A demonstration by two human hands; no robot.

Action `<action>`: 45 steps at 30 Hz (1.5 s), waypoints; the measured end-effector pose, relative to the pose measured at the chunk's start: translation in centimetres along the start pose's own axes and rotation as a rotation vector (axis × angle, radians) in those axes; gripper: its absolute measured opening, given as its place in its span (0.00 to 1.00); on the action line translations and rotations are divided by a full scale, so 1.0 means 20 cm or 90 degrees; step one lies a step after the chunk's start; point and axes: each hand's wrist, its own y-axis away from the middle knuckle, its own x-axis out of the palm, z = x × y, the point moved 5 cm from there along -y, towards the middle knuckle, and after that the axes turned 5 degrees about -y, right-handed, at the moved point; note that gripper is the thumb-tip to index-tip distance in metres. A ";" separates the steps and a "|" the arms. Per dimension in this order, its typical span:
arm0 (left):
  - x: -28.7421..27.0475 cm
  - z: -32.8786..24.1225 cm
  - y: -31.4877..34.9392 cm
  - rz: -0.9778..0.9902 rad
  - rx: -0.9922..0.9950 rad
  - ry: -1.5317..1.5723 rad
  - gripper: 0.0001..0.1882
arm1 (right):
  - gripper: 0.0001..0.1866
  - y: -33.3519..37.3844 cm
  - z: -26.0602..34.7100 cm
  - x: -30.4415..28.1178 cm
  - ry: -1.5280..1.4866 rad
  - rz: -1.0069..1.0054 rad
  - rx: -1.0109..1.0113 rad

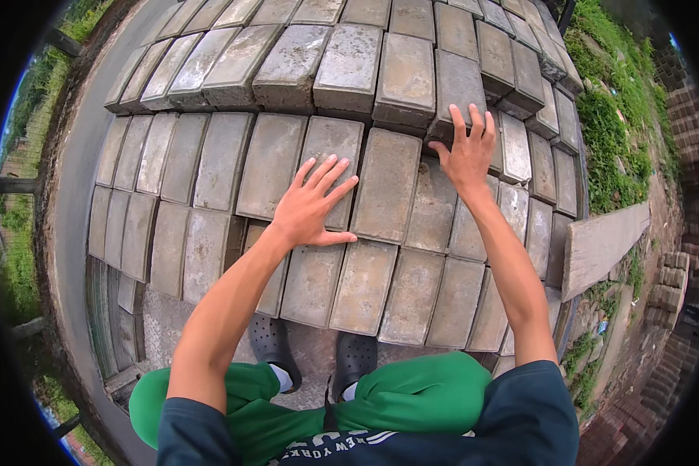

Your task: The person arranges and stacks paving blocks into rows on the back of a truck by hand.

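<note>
Grey concrete paving blocks lie in tight stepped rows before me. My left hand (316,203) rests with its fingers spread over one block (335,138), its thumb reaching the lower edge of the row beside a neighbouring block (387,186). Farther off and to the right, my right hand (468,151) has its fingers stretched out, tips at the near end of a block (458,78) in the higher row. Its thumb points left, apart from the fingers. Neither hand is closed around anything. Below my right hand, a lower-set block (432,206) lies in shadow.
A grey side wall (78,194) bounds the stack at left. At right a tilted plank (606,247) stands by grass (610,101). My feet in dark clogs (356,357) stand close to the nearest row. More stacked blocks (668,283) appear at far right.
</note>
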 end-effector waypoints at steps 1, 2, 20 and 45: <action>0.01 0.01 -0.01 0.003 -0.020 -0.003 0.54 | 0.53 0.01 -0.01 -0.01 0.013 0.001 0.006; 0.00 0.01 -0.02 -0.004 -0.006 0.001 0.54 | 0.52 0.00 -0.02 -0.03 0.030 -0.006 -0.005; -0.46 0.31 0.75 0.082 0.036 -0.116 0.16 | 0.36 -0.10 0.73 -0.03 0.008 0.379 0.188; -0.39 0.99 4.33 0.077 -1.018 -0.165 0.63 | 0.16 0.94 2.78 -0.24 -0.161 0.887 -0.835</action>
